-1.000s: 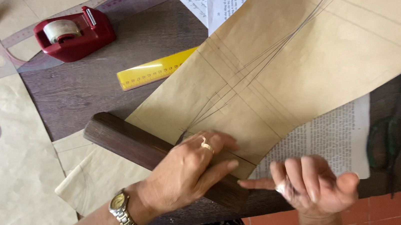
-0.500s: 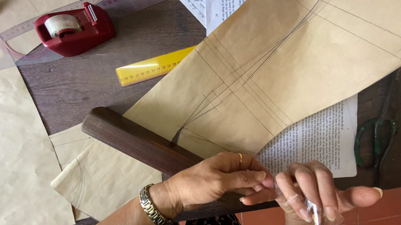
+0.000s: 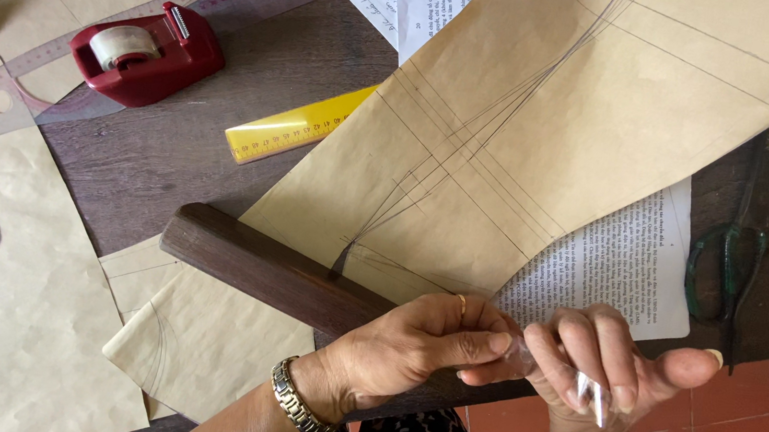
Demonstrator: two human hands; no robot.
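1. Tape strip, clear and glossy, sits pinched in the fingers of the right hand, just past the near table edge and above the red floor tiles.
2. It should handle as featherlight, limp and sticky; I judge it best held by its ends so it does not fold onto itself.
3. It looks like a short transparent sliver catching the light, though its full length is hard to make out.
4. The left hand, with a ring and wristwatch, has its fingertips closed toward the strip's other end, seemingly gripping it.
5. Nearby lie brown pattern paper, a red tape dispenser, a yellow ruler and scissors.
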